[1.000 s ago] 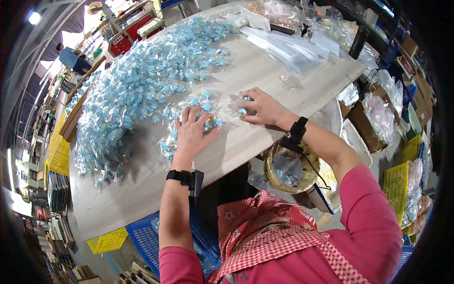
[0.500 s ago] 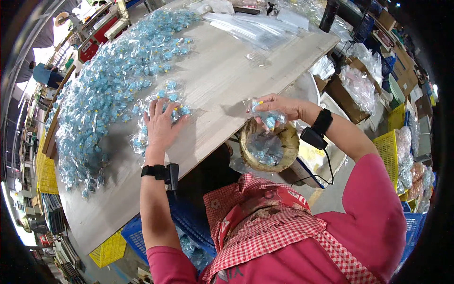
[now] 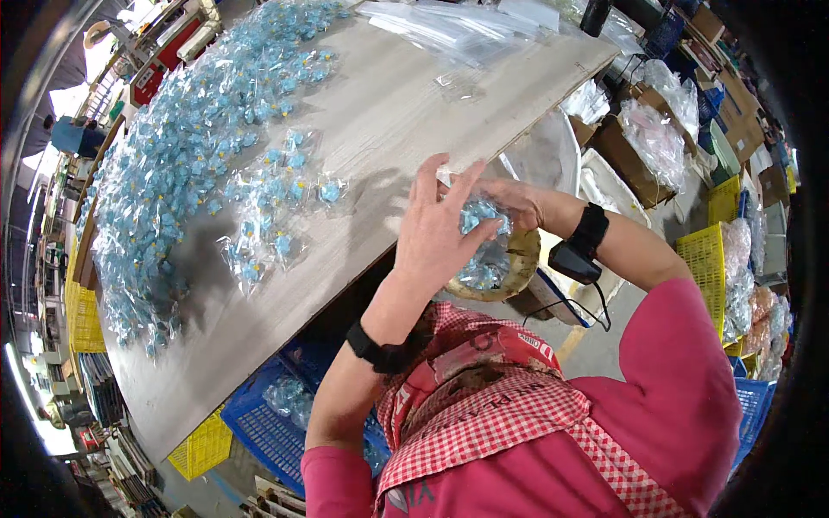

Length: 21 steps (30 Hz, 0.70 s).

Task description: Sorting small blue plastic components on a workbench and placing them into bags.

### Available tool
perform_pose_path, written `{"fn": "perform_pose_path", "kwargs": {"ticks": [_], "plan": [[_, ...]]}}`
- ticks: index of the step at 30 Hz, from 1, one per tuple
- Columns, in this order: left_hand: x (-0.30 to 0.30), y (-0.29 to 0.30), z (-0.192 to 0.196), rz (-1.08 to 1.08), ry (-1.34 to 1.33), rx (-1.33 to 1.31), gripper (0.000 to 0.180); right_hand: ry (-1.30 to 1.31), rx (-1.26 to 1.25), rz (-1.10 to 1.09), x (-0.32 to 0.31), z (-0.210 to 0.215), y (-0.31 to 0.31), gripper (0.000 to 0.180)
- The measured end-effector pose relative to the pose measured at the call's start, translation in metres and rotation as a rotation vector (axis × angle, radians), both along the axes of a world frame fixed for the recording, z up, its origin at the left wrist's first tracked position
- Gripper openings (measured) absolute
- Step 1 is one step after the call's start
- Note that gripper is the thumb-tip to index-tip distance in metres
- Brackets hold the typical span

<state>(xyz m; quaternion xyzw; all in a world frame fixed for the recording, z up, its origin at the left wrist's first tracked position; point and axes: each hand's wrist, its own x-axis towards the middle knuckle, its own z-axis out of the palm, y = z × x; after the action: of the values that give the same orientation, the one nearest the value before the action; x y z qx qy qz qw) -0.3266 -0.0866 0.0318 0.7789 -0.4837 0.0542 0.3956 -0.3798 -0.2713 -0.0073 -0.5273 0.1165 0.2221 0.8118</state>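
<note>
My left hand is over the table's edge, its fingers spread beside my right hand. My right hand is curled around small clear packets with light blue pieces; its fingertips are partly hidden by the left hand. Right below both hands is a round, worn beige container, with more blue packets inside it. To the left on the table, a small group of the same packets lies apart from a large heap.
Flat clear plastic sleeves lie at the table's far side. Below the table's near edge is a blue crate. Yellow crates and cardboard boxes stand at the right. Another person is far off at the left.
My left hand has left the small group of packets and moved right, to beside my right hand. The right hand stays over the container. The view has shifted slightly.
</note>
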Motion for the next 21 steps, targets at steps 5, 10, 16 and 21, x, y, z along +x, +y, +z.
{"fn": "perform_pose_path", "kwargs": {"ticks": [5, 10, 16, 21], "plan": [[0.001, -0.014, -0.048, -0.133, 0.174, -0.279, 0.022, 0.12, -0.073, 0.007, 0.0, 0.007, -0.003, 0.052], [0.008, -0.008, -0.034, -0.061, 0.388, -0.245, 0.013, -0.002, -0.114, 0.084, -0.015, 0.003, -0.026, 0.051], [0.021, -0.004, -0.045, 0.139, 0.56, -0.179, 0.016, -0.123, -0.555, 0.341, -0.006, 0.032, -0.038, 0.064], [0.015, -0.013, -0.03, 0.088, 0.731, -0.271, 0.018, -0.505, -0.605, 0.052, 0.015, 0.044, -0.014, 0.045]]}}
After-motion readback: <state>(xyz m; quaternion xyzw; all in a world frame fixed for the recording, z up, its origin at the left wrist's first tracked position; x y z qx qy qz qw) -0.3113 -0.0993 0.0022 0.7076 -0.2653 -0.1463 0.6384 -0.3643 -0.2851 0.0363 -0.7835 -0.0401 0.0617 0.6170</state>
